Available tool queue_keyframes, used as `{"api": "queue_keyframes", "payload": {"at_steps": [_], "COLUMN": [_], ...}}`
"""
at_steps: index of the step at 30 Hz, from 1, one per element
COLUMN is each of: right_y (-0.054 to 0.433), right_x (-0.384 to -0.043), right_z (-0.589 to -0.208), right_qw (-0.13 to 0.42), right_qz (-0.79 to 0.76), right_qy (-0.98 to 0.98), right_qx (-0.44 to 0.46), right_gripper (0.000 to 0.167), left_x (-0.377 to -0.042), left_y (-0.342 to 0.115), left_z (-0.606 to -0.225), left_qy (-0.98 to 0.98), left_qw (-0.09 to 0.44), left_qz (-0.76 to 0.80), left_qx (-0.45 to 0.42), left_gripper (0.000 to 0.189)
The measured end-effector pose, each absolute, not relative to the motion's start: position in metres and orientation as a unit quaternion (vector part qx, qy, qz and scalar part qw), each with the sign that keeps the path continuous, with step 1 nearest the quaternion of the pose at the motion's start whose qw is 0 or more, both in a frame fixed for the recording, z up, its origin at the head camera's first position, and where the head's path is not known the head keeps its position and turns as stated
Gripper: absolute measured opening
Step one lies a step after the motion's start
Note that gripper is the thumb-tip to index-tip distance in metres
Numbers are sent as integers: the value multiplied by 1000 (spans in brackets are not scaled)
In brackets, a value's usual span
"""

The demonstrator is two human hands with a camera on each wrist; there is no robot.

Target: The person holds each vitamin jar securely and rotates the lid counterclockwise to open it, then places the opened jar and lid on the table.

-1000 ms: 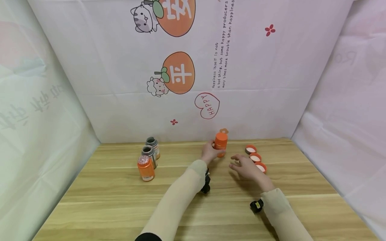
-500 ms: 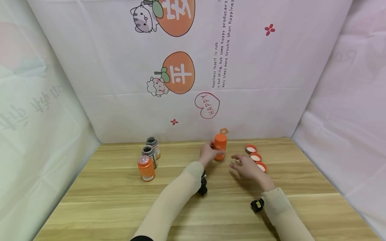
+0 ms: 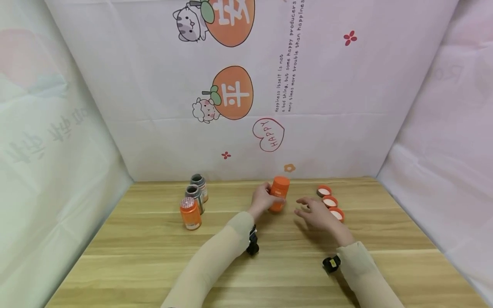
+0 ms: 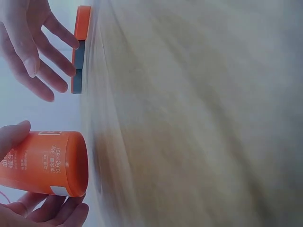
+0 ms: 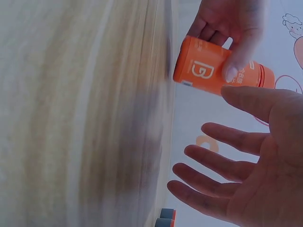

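Observation:
My left hand (image 3: 263, 199) grips an orange pill bottle (image 3: 279, 194) with its orange lid on, thumb on one side and fingers round the other. White print covers the bottle (image 4: 45, 158) in the left wrist view, where its base is close over the table. In the right wrist view the bottle (image 5: 203, 66) leans, lid end toward the right. My right hand (image 3: 316, 214) hovers to the right of it, fingers spread and loosely bent, holding nothing. Beside that hand, three orange-and-grey caps (image 3: 330, 201) lie in a row, white insides up.
Three bottles stand in a row at the left: a sealed-top orange bottle (image 3: 190, 214) in front, then a grey-necked open bottle (image 3: 194, 197) and another open bottle (image 3: 199, 184) behind. A printed white cloth (image 3: 327, 128) rises behind the wooden table (image 3: 269, 282).
My left hand has drawn the orange bottle toward me and slightly left, tilting it a little. The right hand stays nearly still. The head view has shifted slightly.

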State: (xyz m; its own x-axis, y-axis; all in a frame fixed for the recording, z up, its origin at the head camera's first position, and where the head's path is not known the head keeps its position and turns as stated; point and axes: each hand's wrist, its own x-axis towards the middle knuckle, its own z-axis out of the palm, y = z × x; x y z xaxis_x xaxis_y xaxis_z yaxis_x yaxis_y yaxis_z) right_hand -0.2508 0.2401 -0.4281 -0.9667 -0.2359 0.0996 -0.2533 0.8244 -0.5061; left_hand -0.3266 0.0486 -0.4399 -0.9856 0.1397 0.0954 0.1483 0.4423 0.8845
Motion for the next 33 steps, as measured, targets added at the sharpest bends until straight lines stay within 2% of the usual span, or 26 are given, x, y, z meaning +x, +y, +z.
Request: {"api": "queue_keyframes", "payload": {"at_steps": [13, 33], "right_y": [237, 228], "right_x": [-244, -232], "right_z": [-429, -423], "right_qw": [12, 55], "right_qz": [278, 293], "right_qy": [-951, -941], "right_qx": [138, 160], "right_gripper": [52, 45], "left_x": [-311, -281], "left_y": [28, 5], "left_z": [-440, -436], "left_qy": [-856, -848], "left_qw": [11, -12], "left_qz": [-506, -510], "left_qx": [-106, -144], "left_gripper": [39, 41]}}
